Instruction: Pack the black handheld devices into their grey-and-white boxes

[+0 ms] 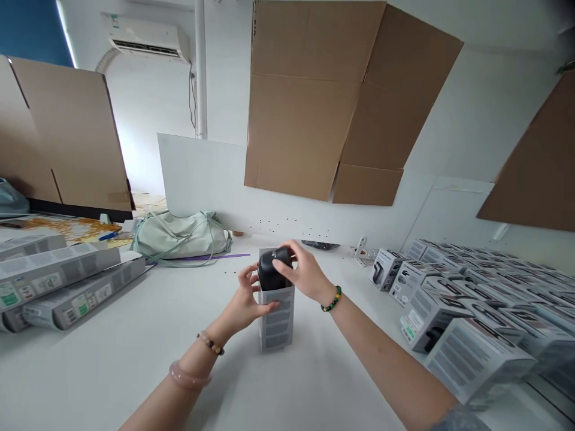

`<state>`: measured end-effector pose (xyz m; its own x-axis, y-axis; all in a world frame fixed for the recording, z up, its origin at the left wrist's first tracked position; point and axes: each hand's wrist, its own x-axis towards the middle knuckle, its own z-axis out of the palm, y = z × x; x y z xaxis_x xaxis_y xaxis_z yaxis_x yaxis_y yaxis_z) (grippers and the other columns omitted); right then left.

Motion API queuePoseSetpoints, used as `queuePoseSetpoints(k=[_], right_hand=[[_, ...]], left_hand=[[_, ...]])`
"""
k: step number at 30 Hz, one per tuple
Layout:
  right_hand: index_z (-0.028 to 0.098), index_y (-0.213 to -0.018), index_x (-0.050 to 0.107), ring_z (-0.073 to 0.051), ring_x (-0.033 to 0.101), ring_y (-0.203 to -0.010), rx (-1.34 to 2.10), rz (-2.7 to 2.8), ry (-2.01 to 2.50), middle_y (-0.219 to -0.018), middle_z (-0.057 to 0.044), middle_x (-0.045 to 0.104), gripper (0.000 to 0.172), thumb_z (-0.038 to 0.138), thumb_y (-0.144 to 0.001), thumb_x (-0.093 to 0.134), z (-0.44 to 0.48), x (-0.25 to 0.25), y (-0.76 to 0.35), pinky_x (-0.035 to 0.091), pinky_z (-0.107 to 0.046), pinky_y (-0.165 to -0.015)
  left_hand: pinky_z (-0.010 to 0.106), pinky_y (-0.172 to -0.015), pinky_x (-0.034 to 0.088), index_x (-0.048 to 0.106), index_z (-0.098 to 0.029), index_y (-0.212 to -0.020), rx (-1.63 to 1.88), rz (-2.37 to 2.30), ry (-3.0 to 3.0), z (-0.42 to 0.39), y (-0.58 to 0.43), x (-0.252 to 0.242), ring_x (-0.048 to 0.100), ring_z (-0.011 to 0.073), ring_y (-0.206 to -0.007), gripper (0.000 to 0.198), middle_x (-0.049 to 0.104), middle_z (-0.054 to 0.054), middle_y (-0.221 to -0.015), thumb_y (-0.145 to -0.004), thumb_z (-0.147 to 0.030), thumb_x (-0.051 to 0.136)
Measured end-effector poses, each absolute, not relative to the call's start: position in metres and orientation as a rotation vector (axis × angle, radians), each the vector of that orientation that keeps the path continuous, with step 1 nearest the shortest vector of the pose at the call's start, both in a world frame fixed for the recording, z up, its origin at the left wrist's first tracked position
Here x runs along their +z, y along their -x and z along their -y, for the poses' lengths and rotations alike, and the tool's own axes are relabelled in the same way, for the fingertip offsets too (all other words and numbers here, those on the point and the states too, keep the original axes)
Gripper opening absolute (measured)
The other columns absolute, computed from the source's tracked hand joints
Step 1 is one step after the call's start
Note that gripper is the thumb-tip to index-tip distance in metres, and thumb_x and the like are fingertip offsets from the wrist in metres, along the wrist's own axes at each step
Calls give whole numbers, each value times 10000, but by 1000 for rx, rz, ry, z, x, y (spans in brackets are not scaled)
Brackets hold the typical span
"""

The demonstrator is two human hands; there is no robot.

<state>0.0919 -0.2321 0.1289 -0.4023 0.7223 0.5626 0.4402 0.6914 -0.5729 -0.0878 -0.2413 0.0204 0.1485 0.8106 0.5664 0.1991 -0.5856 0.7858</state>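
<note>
A small grey printed box (275, 323) stands upright on the white table (112, 371), its top open. A black rounded device (271, 270) sticks halfway out of the box's mouth. My right hand (305, 272) is closed over the top of the black device. My left hand (246, 298) wraps round the box's upper left side, thumb on its front face. Both wrists wear bead bracelets.
Several identical grey boxes (467, 311) fill the table's right side. Flat folded grey cartons (63, 281) lie stacked at the left. A pale green bag (179, 234) sits at the back left by a white board. Cardboard sheets (314, 102) cover the wall.
</note>
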Motion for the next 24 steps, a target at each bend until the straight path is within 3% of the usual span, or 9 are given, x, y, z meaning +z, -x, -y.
queuePoseSetpoints(k=[4, 7, 9, 11, 14, 16, 20, 24], right_hand=[[205, -983, 647, -330, 427, -1254, 431, 2223, 1041, -1013, -96, 626, 282, 395, -786, 716, 226, 112, -101, 373, -515, -1046], [230, -835, 707, -347, 399, -1263, 566, 2211, 904, -1000, -84, 618, 247, 454, -745, 762, 221, 106, -114, 231, -557, -1127], [246, -817, 722, -316, 458, -1207, 722, 2124, 819, -1041, -82, 596, 340, 579, -805, 654, 218, 100, -118, 299, -513, -1101], [278, -1017, 695, -273, 498, -1186, 814, 1997, 810, -1180, -81, 554, 463, 649, -897, 447, 214, 89, -118, 397, -458, -1032], [364, -1396, 405, -231, 536, -1184, 933, 1831, 839, -1377, -75, 465, 534, 638, -943, 333, 213, 72, -113, 484, -407, -926], [395, -1459, 287, -216, 554, -1181, 1164, 1751, 771, -1384, -57, 497, 612, 639, -917, 432, 215, 67, -111, 493, -386, -922], [341, -1339, 496, -219, 536, -1205, 1507, 1718, 575, -1280, -21, 605, 611, 599, -811, 662, 219, 76, -113, 430, -376, -1025], [318, -1261, 579, -248, 518, -1238, 1552, 1653, 531, -1337, -30, 586, 545, 652, -830, 597, 218, 79, -115, 458, -387, -982]], left_hand=[[561, -1027, 433, 235, -353, -1300, 1436, -918, -2016, 240, 89, 16, 430, 330, -1341, 750, 223, 131, -1524, -764, -281, 755], [541, -1047, 427, 303, -351, -1337, 1354, -995, -2083, 242, 89, 18, 375, 344, -1381, 687, 164, 122, -1561, -797, -303, 724], [521, -1054, 429, 396, -327, -1308, 1273, -1073, -2116, 246, 88, 23, 363, 344, -1384, 570, 148, 114, -1562, -823, -316, 694], [494, -1070, 421, 502, -280, -1183, 1234, -1094, -2149, 249, 86, 29, 360, 330, -1380, 380, 191, 105, -1535, -840, -297, 666], [449, -1094, 402, 537, -234, -989, 1255, -1054, -2173, 253, 83, 36, 328, 305, -1391, 198, 277, 101, -1462, -829, -245, 653], [424, -1077, 420, 523, -226, -949, 1265, -1031, -2158, 254, 82, 37, 346, 295, -1374, 201, 298, 105, -1427, -805, -223, 663], [393, -1001, 472, 516, -226, -948, 1262, -1019, -2116, 253, 82, 35, 462, 266, -1257, 249, 296, 98, -1412, -769, -226, 688], [382, -945, 488, 545, -229, -959, 1265, -1038, -2025, 252, 84, 37, 494, 265, -1198, 282, 258, 84, -1461, -753, -308, 721]])
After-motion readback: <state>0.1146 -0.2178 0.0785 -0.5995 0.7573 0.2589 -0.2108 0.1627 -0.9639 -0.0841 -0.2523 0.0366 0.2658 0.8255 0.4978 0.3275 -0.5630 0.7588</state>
